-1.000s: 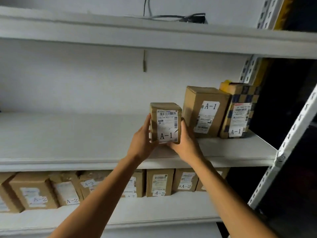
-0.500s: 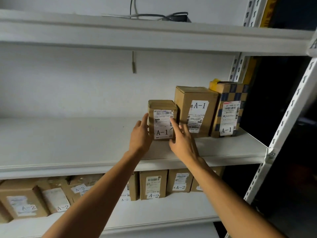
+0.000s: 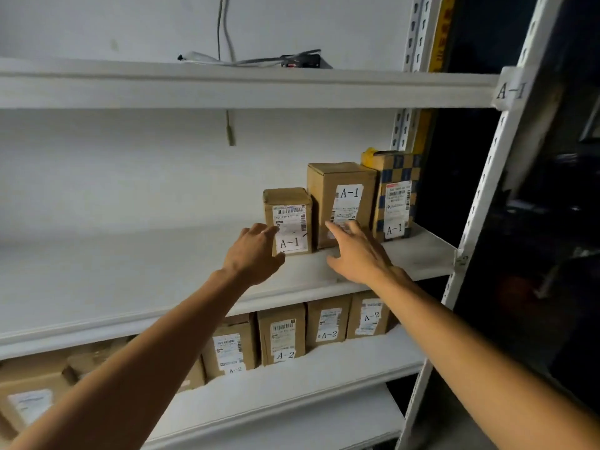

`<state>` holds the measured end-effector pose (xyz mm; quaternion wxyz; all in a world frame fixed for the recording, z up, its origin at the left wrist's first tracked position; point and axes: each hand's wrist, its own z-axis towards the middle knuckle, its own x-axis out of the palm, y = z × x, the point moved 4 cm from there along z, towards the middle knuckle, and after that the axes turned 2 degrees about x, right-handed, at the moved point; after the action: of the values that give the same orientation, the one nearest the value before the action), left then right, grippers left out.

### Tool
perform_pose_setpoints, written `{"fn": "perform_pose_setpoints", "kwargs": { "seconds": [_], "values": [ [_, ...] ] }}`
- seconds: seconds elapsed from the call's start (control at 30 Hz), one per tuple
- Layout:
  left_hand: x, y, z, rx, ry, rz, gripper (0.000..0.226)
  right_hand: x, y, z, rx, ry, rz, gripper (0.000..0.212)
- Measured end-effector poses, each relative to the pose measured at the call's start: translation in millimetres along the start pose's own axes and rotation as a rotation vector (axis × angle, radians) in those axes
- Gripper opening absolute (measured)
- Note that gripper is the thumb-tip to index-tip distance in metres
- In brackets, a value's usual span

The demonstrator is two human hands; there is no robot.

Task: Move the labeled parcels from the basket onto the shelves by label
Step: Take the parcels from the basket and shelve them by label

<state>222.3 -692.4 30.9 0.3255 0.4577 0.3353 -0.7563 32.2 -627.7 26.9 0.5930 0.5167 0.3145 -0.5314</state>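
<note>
A-1 parcel (image 3: 288, 221) stood on shelf (image 3: 130, 264): I judged it light, rigid, best gripped by its sides; left hand (image 3: 255, 254) and right hand (image 3: 357, 253) were spread, holding nothing.

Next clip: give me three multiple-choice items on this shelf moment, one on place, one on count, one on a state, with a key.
1. Where does the smallest A-1 box stand?
A. left end of the A-1 row
B. right end of the A-1 row
C. among the A-2 boxes

2. How many boxes stand on the middle shelf?
A. one
B. three
C. six

3. What is the right hand doing?
A. gripping a box
B. open, holding nothing
C. resting on the top shelf

Key: 1 A, it stands left of the taller box and the checkered box. 2 B, three show there, each labelled A-1. 3 B, its fingers are spread in front of the taller box, closed on nothing; the left hand lies against the small box's left edge.
</note>
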Motion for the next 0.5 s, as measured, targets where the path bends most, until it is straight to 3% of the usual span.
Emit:
{"fn": "perform_pose_setpoints", "kwargs": {
  "seconds": [0.2,0.5],
  "values": [
    [-3,-76,3,0.246,0.079,0.000,0.061,-57,-39,-57,0.207,-0.078,-0.184,0.074],
    [18,-260,8,0.558,0.173,-0.154,0.068,-139,-145,-163,0.500,-0.119,-0.334,0.075]
  ]
}}
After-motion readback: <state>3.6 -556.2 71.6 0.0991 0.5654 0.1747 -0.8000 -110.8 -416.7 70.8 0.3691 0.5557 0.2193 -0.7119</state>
